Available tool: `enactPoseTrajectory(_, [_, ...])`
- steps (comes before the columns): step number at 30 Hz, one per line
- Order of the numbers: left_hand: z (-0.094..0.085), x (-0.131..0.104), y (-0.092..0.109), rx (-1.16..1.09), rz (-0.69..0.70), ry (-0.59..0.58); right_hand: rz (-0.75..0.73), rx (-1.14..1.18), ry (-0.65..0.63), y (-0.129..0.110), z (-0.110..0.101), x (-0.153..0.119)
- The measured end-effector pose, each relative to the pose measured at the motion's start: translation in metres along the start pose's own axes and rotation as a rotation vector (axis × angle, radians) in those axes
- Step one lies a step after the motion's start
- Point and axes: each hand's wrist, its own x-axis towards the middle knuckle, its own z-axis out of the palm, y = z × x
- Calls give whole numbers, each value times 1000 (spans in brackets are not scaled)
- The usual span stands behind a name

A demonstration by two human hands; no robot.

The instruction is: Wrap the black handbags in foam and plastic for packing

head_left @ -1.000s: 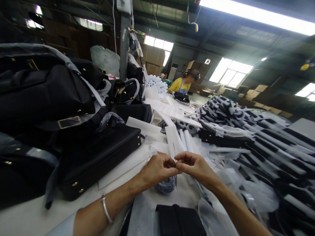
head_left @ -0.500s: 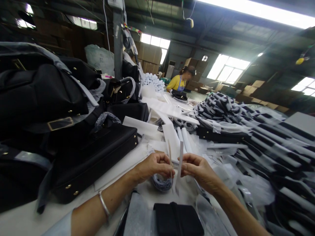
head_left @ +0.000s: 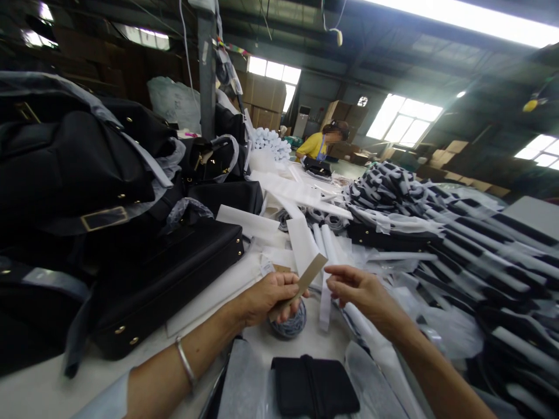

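Note:
My left hand [head_left: 275,295] is closed around a flat tan strip [head_left: 312,272], its free end slanting up to the right. To the right, my right hand [head_left: 358,291] has its fingers apart. Just beside those fingertips a thin white strip [head_left: 325,308] hangs upright, blurred; contact with the fingers cannot be made out. Below my left hand sits a coil of grey cord-like material [head_left: 292,326]. Nearest to me lies a small black leather-like piece with a band across its middle [head_left: 314,387], on translucent wrapping [head_left: 244,384].
Black bags [head_left: 170,279] with gold fittings are piled on the left. On the right spreads a large heap of wrapped black straps [head_left: 476,250]. White foam sheets [head_left: 301,192] cover the table further back, where a person in yellow [head_left: 312,145] works beside a black bag [head_left: 317,167].
The strip in my left hand has turned from upright and edge-on to slanted, showing its tan face. My right hand has opened from its pinch on the white strip and moved slightly right.

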Motion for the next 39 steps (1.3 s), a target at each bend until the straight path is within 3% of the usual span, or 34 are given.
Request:
enactPoseTrajectory(4, [3, -6, 5, 31, -8, -115, -73, 333, -295, -18, 30, -8])
enactPoseTrajectory(7, [5, -10, 10, 66, -63, -206, -141, 332, -359, -24, 39, -10])
enactPoseTrajectory(9, [3, -11, 13, 118, -96, -215, -238, 271, -273, -26, 38, -10])
enactPoseTrajectory(11, [-3, -10, 17, 226, -89, -163, -323, 245, -108, -26, 31, -8])
enactPoseTrajectory(17, [-31, -2, 24, 1028, 55, 327, -387, 328, 317, -22, 7, -9])
enactPoseTrajectory(20, [-35, -4, 17, 1197, 118, 426, -455, 205, 432, -20, 13, -16])
enactPoseTrajectory(22, [-31, -5, 9, 1299, 133, 430, -490, 72, 400, -17, 23, -22])
enactPoseTrajectory(26, [-22, -3, -7, 1420, 118, 415, -558, -192, 136, -2, 46, -32])
enactPoseTrajectory(31, [-24, 2, -10, 1473, 112, 403, -477, -286, -101, 13, 56, -39])
enactPoseTrajectory(36, [-28, 0, -2, 1496, 154, 427, -363, -226, -66, 2, 48, -39])
enactPoseTrajectory(39, [-22, -3, 4, 1509, 175, 438, -466, -290, -18, -3, 49, -41])
